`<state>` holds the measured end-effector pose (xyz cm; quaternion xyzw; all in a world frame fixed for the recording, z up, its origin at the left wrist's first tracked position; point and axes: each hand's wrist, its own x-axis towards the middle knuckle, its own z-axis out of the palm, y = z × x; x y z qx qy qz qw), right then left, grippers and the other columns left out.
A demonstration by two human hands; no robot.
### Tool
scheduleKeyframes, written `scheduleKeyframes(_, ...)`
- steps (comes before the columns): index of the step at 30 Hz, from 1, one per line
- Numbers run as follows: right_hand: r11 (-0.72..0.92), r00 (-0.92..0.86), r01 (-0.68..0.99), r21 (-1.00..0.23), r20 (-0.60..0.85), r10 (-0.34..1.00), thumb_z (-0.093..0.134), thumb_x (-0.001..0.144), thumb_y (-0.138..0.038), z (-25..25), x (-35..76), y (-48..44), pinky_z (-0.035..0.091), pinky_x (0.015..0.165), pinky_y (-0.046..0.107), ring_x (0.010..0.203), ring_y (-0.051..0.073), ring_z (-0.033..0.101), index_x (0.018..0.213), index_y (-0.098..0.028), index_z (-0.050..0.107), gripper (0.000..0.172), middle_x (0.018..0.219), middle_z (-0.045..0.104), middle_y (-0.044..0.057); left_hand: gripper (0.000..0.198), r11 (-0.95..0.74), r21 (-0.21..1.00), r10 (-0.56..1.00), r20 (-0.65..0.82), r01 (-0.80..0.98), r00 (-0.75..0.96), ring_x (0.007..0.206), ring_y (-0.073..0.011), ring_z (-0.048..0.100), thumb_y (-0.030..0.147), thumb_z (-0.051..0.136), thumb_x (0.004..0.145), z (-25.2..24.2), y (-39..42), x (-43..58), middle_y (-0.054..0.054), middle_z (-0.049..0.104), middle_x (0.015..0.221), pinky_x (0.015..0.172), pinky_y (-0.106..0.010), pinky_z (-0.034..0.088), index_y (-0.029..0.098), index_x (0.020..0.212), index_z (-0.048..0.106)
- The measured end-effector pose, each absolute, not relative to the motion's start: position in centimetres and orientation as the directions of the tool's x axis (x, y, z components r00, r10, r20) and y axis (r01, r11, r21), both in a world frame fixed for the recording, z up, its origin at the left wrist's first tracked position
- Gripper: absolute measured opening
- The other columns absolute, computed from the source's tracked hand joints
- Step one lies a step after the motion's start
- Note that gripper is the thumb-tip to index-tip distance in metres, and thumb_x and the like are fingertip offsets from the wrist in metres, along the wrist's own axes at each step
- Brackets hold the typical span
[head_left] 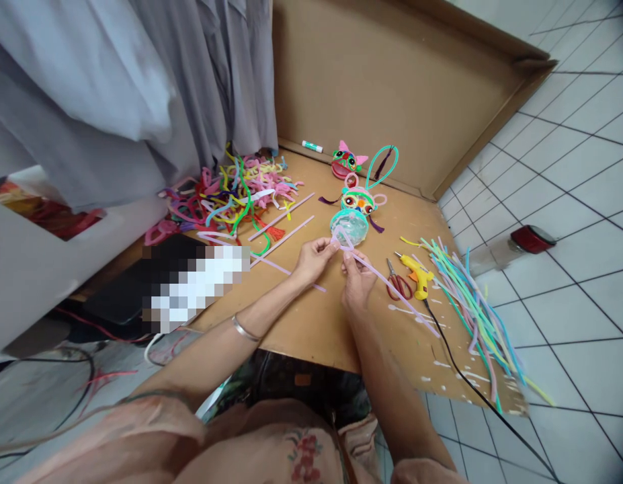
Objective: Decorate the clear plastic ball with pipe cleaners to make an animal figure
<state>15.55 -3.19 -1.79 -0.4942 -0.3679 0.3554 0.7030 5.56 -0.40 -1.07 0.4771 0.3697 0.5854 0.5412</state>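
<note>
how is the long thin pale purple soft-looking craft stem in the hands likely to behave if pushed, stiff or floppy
The long thin pale purple craft stem is probably bendable rather than floppy: it folds sharply near the left hand, yet runs nearly straight beyond the right hand. It's likely light, being so slender. That fold would probably hinder rolling.

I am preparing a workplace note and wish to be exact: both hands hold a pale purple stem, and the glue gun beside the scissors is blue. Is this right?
Not quite: the glue gun beside the scissors is yellow, not blue, as the head view shows. The rest of the statement stands.
</note>
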Motion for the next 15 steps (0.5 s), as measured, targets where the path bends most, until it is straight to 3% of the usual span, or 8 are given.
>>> scheduleKeyframes(5, 0.312, 0.476, -0.023, -0.950, 0.264, 0.839, 0.073, 0.070, -0.041, -1.6, 15.6, -3.7, 0.046, 0.060, 0.025, 0.061, 0.011, 0.056, 0.092, -0.017, 0.065, 0.034, 0.074, 0.066, 0.000, 0.053, -0.198, 0.958, 0.980, 0.199, -0.206, -0.016, 0.053, -0.0075, 0.033, 0.066, 0.069, 0.070, -1.1, 0.0, 5.0, 0.006, 0.043, 0.054, 0.055, -0.023, 0.027, 0.017, 0.062, 0.052)
scheduleKeyframes(9, 0.331, 0.404, 0.200, -0.922, 0.385, 0.830, 0.065, 0.081, -0.043, -1.5, 15.5, -4.5, 0.050, 0.064, 0.027, 0.064, 0.013, 0.059, 0.092, -0.017, 0.070, 0.028, 0.077, 0.070, 0.003, 0.045, -0.218, 0.970, 0.976, 0.216, -0.110, -0.031, 0.056, -0.0086, 0.036, 0.058, 0.064, 0.076, -1.6, 0.5, 4.9, 0.005, 0.045, 0.057, 0.057, -0.023, 0.030, 0.016, 0.064, 0.054)
scheduleKeyframes(15, 0.492, 0.161, 0.481, -0.726, 0.625, 0.764, 0.056, 0.091, -0.035, -1.5, 16.6, -4.7, 0.055, 0.077, 0.032, 0.080, 0.019, 0.068, 0.095, -0.020, 0.075, 0.024, 0.090, 0.075, 0.008, 0.031, -0.240, 0.958, 0.970, 0.241, 0.159, 0.016, 0.056, -0.0098, 0.039, 0.042, 0.057, 0.084, -2.1, 1.0, 4.6, 0.005, 0.047, 0.057, 0.058, -0.024, 0.032, 0.016, 0.068, 0.058)
